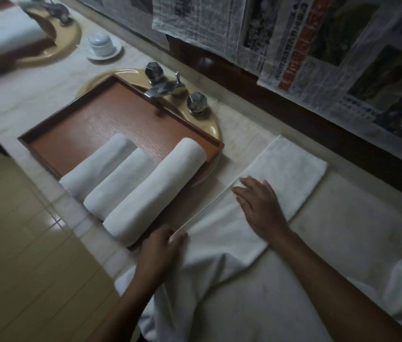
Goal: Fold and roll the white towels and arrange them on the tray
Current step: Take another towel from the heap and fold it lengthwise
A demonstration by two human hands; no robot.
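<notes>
Three rolls (121, 180) are already laid side by side on the tray (111, 119), at the left, their long axes running from near left to far right. Just right of the tray, a folded towel (291, 174) is spread as a long strip on the desk (358, 233), its long axis nearly parallel to the rolls. Its far end lies flat toward the wall, and its near end is lost in rumpled white cloth at the desk's edge. The left grip (164, 245) is found at the strip's near left edge, beside the end of the nearest roll, with fingers curled round that edge. The cloth is taken to be pinched there, though blur hides the detail. The right grip (260, 206) is laid flat on the strip's middle, fingers straight and released, pressing the cloth down and holding nothing. From both grips the unrolled length extends away, up and to the right. A roll along that axis, begun at the near end, is judged to be the coming step, and the left grip is the nearer to that end
</notes>
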